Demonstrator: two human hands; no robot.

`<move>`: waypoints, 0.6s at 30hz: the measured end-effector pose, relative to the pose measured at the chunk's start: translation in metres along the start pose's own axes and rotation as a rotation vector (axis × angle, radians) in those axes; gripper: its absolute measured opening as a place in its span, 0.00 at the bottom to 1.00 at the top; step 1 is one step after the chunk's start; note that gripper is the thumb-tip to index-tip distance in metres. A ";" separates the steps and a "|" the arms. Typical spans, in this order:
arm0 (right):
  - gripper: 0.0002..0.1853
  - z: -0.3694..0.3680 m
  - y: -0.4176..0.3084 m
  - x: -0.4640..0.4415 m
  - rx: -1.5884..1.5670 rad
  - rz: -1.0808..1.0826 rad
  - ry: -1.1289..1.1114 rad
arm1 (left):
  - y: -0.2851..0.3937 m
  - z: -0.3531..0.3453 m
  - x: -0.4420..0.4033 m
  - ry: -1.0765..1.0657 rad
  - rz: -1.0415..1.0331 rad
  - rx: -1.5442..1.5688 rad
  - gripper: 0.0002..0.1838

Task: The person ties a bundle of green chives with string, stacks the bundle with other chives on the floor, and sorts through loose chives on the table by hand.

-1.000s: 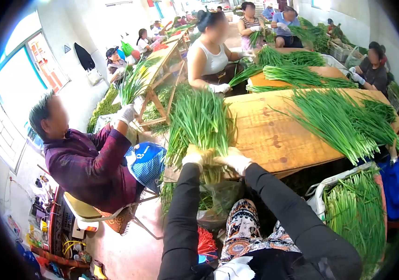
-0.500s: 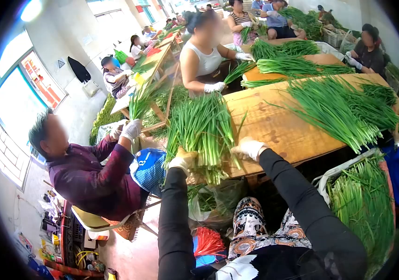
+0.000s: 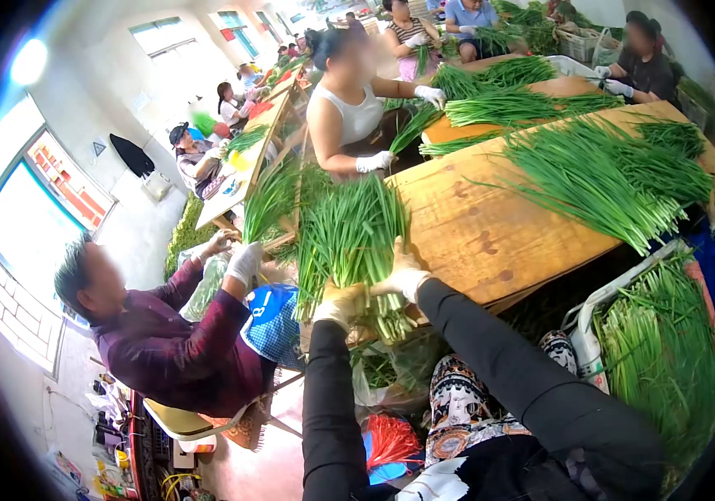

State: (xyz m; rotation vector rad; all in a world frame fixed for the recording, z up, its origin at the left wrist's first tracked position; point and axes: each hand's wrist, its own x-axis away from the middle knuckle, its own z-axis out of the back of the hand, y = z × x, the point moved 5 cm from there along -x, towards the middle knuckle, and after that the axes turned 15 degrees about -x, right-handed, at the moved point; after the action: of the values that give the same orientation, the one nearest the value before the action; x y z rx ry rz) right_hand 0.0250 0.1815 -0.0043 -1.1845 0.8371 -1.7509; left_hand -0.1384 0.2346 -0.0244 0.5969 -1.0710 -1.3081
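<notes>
A thick pile of garlic chives (image 3: 349,225) lies at the table's left end, leaves pointing away and pale stalk ends toward me. My left hand (image 3: 341,304), in a pale glove, is closed against the pile's left side, near the stalk ends. On the right side, my gloved right hand (image 3: 403,277) presses in with its thumb raised, its fingers partly hidden by the stalks. Between both hands the pile is squeezed narrow. Some stalk ends (image 3: 392,324) hang past the table edge.
More chives (image 3: 595,184) lie across the wooden table (image 3: 474,242). A lined basket of chives (image 3: 658,334) stands at my right. One co-worker in purple (image 3: 182,334) sits left holding chives; another in white (image 3: 349,121) works across the table. Red ties (image 3: 391,441) lie below.
My right hand has moved left, from the pile's edge against its stalks. The pile is narrower now. My left hand sits slightly lower and further right in view.
</notes>
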 end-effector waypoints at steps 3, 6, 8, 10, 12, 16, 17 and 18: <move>0.61 0.013 0.007 -0.001 -0.077 -0.046 -0.091 | -0.012 0.008 -0.009 -0.038 -0.045 0.137 0.28; 0.56 0.050 0.027 -0.016 0.064 0.003 -0.053 | -0.021 0.022 -0.016 -0.039 -0.059 -0.022 0.44; 0.53 0.074 0.055 -0.042 0.092 0.130 -0.010 | -0.016 0.024 -0.012 -0.002 -0.047 -0.245 0.48; 0.55 0.092 0.043 -0.021 0.368 0.033 -0.074 | 0.009 0.019 0.009 0.079 0.005 -0.530 0.56; 0.58 0.087 0.027 0.000 0.321 0.071 -0.068 | 0.031 0.007 0.026 0.331 -0.264 -0.744 0.62; 0.56 0.054 0.004 0.036 0.526 0.010 0.172 | 0.078 -0.034 0.065 0.227 -0.186 -1.189 0.59; 0.52 0.048 0.019 0.016 0.578 0.060 0.227 | 0.073 -0.039 0.062 0.203 -0.148 -1.267 0.58; 0.46 0.052 0.021 0.014 0.577 0.124 0.290 | 0.065 -0.039 0.060 0.206 -0.152 -1.323 0.55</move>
State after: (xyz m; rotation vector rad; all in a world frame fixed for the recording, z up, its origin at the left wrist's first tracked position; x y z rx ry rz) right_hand 0.0766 0.1565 -0.0004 -0.4980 0.4941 -1.9068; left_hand -0.0782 0.1836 0.0318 -0.2083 0.1416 -1.7035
